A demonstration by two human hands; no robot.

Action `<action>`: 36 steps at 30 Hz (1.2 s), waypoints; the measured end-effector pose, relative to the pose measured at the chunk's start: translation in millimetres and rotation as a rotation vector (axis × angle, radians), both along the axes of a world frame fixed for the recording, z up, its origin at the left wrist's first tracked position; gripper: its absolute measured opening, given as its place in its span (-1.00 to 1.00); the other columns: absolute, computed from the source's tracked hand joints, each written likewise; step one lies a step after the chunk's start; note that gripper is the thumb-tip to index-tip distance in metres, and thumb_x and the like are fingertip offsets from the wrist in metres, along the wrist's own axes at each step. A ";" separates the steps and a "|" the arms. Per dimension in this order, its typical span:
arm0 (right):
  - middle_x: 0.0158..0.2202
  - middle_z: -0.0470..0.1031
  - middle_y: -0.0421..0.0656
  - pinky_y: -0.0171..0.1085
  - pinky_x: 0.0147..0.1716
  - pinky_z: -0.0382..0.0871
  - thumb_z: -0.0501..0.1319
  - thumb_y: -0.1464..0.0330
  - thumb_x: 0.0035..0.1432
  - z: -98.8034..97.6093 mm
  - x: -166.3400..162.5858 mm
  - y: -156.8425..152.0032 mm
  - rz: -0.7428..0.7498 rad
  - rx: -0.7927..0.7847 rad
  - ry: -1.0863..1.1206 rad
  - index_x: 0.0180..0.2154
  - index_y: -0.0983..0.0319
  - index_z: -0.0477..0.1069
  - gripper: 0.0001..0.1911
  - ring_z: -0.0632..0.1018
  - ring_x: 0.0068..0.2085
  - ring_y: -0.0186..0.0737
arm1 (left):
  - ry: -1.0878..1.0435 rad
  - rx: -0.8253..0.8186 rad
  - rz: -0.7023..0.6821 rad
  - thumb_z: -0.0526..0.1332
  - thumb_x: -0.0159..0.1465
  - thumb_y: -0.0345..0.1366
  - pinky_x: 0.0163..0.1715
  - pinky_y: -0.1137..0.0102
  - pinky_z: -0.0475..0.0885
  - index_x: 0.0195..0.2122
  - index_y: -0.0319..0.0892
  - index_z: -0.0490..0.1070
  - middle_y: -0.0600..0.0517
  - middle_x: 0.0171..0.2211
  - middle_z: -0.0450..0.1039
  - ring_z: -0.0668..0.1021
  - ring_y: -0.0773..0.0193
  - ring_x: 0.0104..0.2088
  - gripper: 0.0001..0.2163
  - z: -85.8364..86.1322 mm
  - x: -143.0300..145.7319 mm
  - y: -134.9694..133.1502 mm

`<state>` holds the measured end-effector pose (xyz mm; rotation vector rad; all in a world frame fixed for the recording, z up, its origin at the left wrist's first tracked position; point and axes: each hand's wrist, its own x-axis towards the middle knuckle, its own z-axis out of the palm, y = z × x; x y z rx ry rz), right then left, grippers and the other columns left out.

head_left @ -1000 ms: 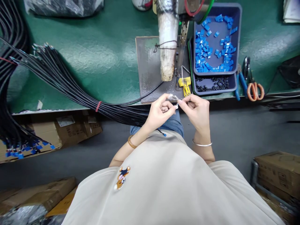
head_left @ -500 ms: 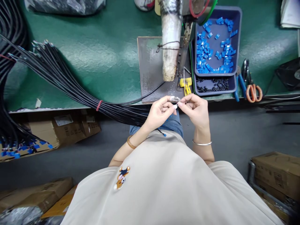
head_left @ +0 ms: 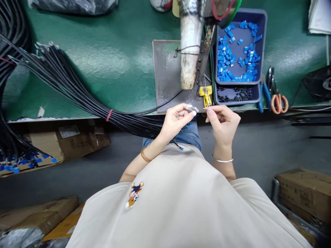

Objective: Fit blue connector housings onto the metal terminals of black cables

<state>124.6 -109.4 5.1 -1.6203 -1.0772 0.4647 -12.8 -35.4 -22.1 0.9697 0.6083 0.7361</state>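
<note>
My left hand (head_left: 177, 120) is at the table's front edge, thumb and index finger pinched. A whitish wrap covers its index fingertip. What it pinches is too small to tell; a speck of blue shows by the thumb. My right hand (head_left: 223, 120) is a little to the right, also pinched, just below a yellow plastic piece (head_left: 206, 93). A thin silvery wire (head_left: 207, 98) runs down over that piece toward the right fingertips; whether they grip it is unclear. A bundle of black cables (head_left: 129, 123), tied with a red band, passes behind my left hand to my lap.
A tray of blue connectors (head_left: 264, 44) stands at the right over a tray of small black parts (head_left: 256, 98). Beside them lie blue-handled pliers (head_left: 266, 94) and orange-handled scissors (head_left: 279, 103). A wrapped whitish tube (head_left: 188, 62) hangs over a dark board (head_left: 165, 75).
My right hand has moved right, away from my left, so a gap now separates their fingertips. The thin wire over the yellow piece has shifted slightly right. My left hand stays nearly in place.
</note>
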 end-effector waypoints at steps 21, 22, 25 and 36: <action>-0.54 0.45 -0.27 -0.37 -0.55 0.22 0.28 0.26 0.17 -4.9 1.5 3.4 0.032 -0.058 0.034 -0.34 0.18 0.55 -0.86 0.41 -0.55 -0.45 | -0.027 -0.035 0.024 0.35 0.15 -0.22 -0.65 0.60 0.07 -0.43 -0.22 0.36 0.24 -0.71 0.17 0.20 0.59 -0.68 -0.78 -5.5 0.2 -0.2; -0.54 0.45 -0.27 -0.37 -0.55 0.22 0.28 0.26 0.17 -5.2 1.5 3.5 0.032 -0.058 0.038 -0.34 0.18 0.55 -0.86 0.41 -0.54 -0.45 | -0.030 -0.040 0.025 0.35 0.15 -0.23 -0.65 0.60 0.09 -0.42 -0.21 0.36 0.24 -0.71 0.18 0.21 0.58 -0.68 -0.79 -5.9 0.0 -0.2; -0.51 0.46 -0.26 -0.37 -0.57 0.17 0.31 0.28 0.13 -6.4 1.4 4.2 0.038 -0.067 0.065 -0.37 0.19 0.54 -0.88 0.38 -0.54 -0.46 | -0.018 -0.058 0.021 0.36 0.14 -0.24 -0.65 0.60 0.11 -0.40 -0.21 0.37 0.23 -0.71 0.23 0.25 0.57 -0.68 -0.80 -5.4 -0.8 0.2; -0.44 0.41 -0.28 -0.35 -0.63 -0.14 0.33 0.36 0.07 -2.9 -2.5 5.0 0.124 -0.164 0.135 -0.42 0.24 0.48 -0.91 0.08 -0.61 -0.58 | -0.028 -0.003 0.047 0.38 0.11 -0.22 -0.66 0.58 0.00 -0.46 -0.23 0.36 0.24 -0.68 0.12 0.12 0.59 -0.67 -0.77 -6.6 3.1 -0.6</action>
